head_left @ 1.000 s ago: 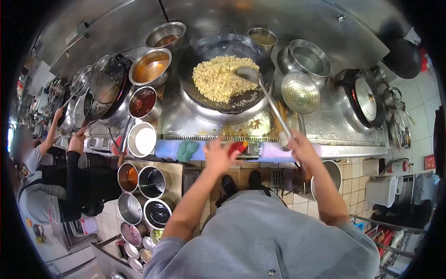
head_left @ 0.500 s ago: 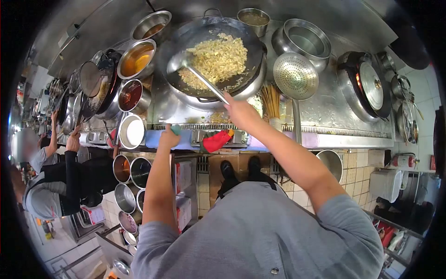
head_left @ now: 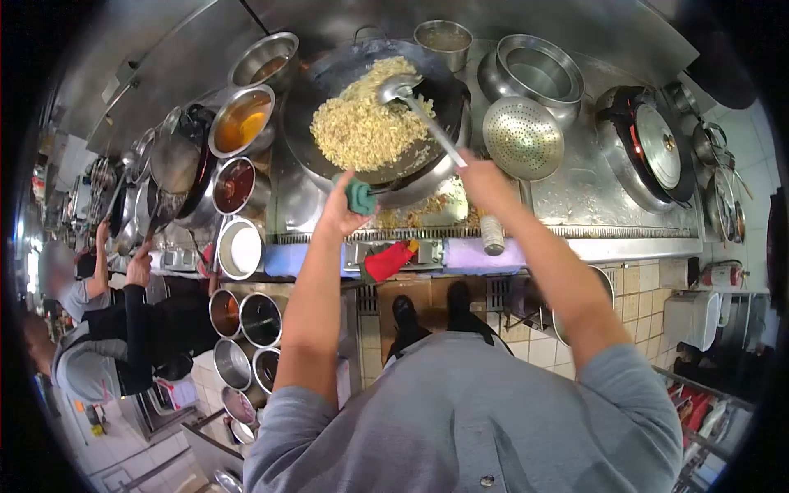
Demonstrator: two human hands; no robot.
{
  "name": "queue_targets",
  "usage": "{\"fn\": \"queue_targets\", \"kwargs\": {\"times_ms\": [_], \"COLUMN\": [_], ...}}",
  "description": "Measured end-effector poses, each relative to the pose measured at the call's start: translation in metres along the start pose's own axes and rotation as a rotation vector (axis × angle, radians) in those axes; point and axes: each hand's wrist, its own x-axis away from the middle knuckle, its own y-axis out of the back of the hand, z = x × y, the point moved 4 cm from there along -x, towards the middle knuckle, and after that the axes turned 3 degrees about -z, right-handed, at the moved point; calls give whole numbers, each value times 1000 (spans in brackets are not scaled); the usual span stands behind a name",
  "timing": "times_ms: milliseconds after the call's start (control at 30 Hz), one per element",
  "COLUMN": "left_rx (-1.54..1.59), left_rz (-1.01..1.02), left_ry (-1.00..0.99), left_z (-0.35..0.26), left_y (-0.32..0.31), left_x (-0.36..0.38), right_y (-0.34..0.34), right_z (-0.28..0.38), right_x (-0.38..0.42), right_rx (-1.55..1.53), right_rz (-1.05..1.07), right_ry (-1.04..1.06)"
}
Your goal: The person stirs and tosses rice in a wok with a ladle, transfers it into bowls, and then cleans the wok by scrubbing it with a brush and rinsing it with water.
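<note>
A heap of yellow fried rice [head_left: 362, 127] lies in the large black steel wok [head_left: 329, 78] at the back middle of the steel cooktop [head_left: 575, 197]. A round perforated steel skimmer [head_left: 523, 137] lies just right of the wok. Three round steel sauce bowls [head_left: 241, 122] stand left of it. A crumpled red cloth [head_left: 388, 260] lies on the cooktop's front edge.

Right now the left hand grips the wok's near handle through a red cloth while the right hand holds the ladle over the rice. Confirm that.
Not quite. The cloth under the left hand at the wok handle is green, as the head view shows; the red cloth lies on the counter edge. The right hand does hold the ladle over the rice.
</note>
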Motion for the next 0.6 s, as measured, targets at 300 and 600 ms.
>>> {"fn": "queue_targets", "kwargs": {"times_ms": [300, 600], "left_rx": [28, 169], "left_rz": [-7, 174], "left_ry": [37, 106], "left_z": [9, 3], "left_y": [9, -9], "left_x": [-62, -18], "right_y": [-18, -39], "right_z": [50, 113], "right_x": [75, -18], "right_rx": [49, -205], "right_rz": [143, -148], "right_ry": [-85, -177]}}
